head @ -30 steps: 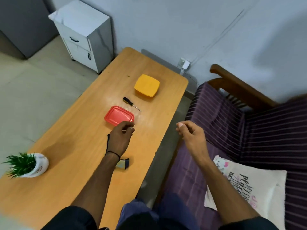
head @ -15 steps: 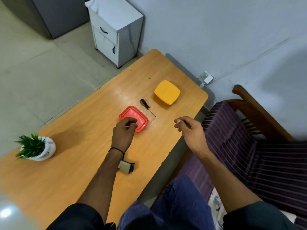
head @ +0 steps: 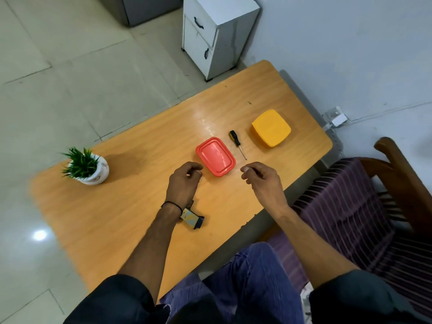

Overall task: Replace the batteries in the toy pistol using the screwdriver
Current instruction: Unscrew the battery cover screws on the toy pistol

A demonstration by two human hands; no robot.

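A small screwdriver [head: 237,143] with a black and yellow handle lies on the wooden table [head: 131,206] between a red lidded box [head: 215,156] and a yellow lidded box [head: 271,128]. The toy pistol [head: 192,219] lies on the table under my left wrist, so only its patterned grip end shows. My left hand [head: 183,184] hovers just left of the red box with fingers loosely curled, holding nothing. Just right of that box, my right hand [head: 263,181] hovers with fingers loosely curled and empty.
A small potted plant [head: 85,167] stands at the table's left end. A white drawer cabinet [head: 217,33] stands beyond the far end by the wall. A purple striped seat [head: 350,220] with a wooden armrest [head: 406,174] lies to the right.
My view has swung left and down. My left hand has come off the red box's near edge and sits beside it. My right hand has moved in over the table near the box.
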